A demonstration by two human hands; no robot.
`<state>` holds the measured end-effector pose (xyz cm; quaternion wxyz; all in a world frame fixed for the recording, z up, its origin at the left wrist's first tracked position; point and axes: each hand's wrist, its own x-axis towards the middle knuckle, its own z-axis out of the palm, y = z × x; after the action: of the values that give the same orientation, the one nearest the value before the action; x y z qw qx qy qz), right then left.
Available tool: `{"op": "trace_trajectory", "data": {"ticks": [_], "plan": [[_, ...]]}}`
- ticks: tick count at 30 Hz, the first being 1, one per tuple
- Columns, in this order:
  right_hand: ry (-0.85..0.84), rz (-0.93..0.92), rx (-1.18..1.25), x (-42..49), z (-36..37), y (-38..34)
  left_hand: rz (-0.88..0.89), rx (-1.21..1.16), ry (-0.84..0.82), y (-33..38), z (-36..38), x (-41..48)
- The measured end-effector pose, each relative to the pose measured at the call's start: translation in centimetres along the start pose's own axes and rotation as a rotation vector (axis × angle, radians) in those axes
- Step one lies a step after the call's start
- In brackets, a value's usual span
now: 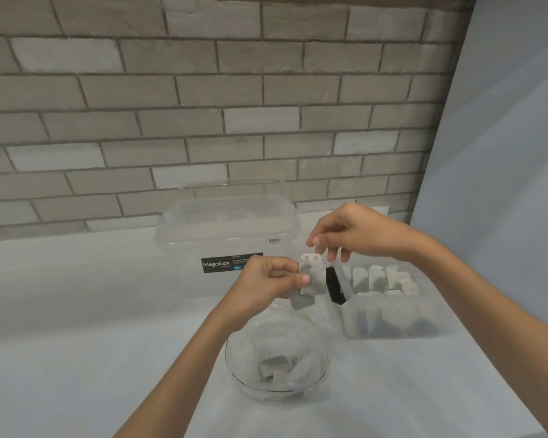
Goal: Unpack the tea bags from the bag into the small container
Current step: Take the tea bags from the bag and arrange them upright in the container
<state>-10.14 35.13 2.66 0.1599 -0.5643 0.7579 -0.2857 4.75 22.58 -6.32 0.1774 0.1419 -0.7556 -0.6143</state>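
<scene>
My left hand (266,279) pinches two pale tea bags (312,279) above a clear plastic bag (250,352) that stands open on the white counter and holds several more tea bags (277,368). My right hand (355,232) pinches the top corner of the upper tea bag from above. To the right stands the small clear container (393,324), with several tea bags upright in rows inside it. Both hands hover between the bag and the container.
A large clear lidded box (225,229) with a black Megabox label stands behind the hands against the grey brick wall. A black object (334,286) sits at the small container's left edge. White counter (92,311) stretches to the left.
</scene>
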Motion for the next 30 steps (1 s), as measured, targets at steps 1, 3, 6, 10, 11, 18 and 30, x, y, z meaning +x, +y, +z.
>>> {"op": "trace_trajectory", "data": {"ticks": [1,3,6,10,11,18,30], "plan": [[0.008,-0.004,-0.006,0.0,-0.3,0.3,0.003,-0.003,-0.002,0.2,0.3,0.4],[0.006,-0.018,-0.025,-0.1,-0.8,0.9,0.008,-0.008,-0.004,0.7,1.0,1.4],[0.006,-0.03,-0.065,0.0,-2.0,2.0,0.021,0.002,-0.019,1.5,2.2,3.0],[0.046,-0.025,-0.099,0.0,-4.4,4.2,0.032,0.033,-0.008,2.1,4.1,5.2],[0.057,-0.023,-0.116,0.0,-5.1,4.9,0.035,0.039,-0.003,2.2,4.6,5.8],[0.128,0.092,-0.325,-0.2,-9.6,12.1,0.027,0.138,0.056,1.9,7.8,10.4],[-0.113,0.274,-0.585,1.8,-5.9,25.3,0.06,0.338,0.055,0.9,12.2,15.3]]}}
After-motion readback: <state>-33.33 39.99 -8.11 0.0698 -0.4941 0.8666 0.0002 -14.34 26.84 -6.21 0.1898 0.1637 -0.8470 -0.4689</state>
